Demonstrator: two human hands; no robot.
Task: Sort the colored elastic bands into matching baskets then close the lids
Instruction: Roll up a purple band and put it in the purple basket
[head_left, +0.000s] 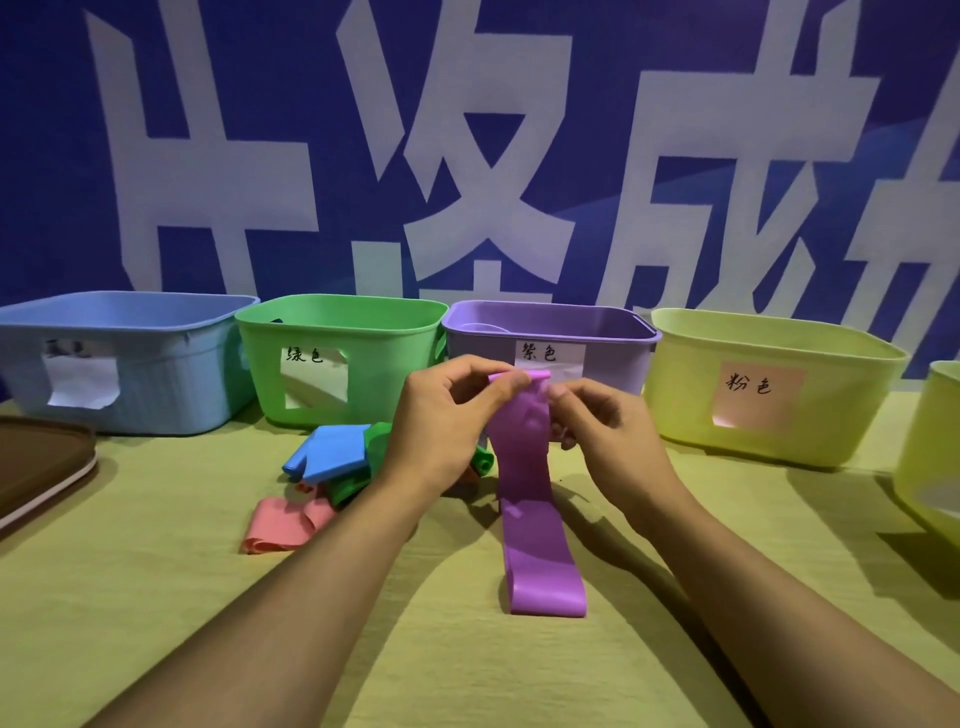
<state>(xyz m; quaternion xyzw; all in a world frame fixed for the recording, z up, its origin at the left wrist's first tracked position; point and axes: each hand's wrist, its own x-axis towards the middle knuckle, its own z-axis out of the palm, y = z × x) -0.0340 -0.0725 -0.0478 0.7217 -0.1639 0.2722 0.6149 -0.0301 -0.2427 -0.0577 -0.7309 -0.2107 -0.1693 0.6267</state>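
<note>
Both hands pinch the top edge of a purple band (524, 467); left hand (447, 415) grips its left corner with thumb and curled fingers, right hand (602, 431) pinches the right corner; band hangs down from the grip, lower loop resting on the yellow-green tablecloth (208, 597); held just in front of the purple basket (613, 358), label partly behind the hands. Behind the left wrist a pile on the cloth: blue band (327, 452), green band (353, 486) partly hidden, pink band (280, 525) nearest. Row at back: blue basket (156, 395), green basket (374, 374), purple, yellow-green basket (831, 410) with pink label; another yellow-green basket (930, 467) cut off at right edge. Brown lid (36, 467) at left edge; blue banner (467, 130) with large white characters behind.
</note>
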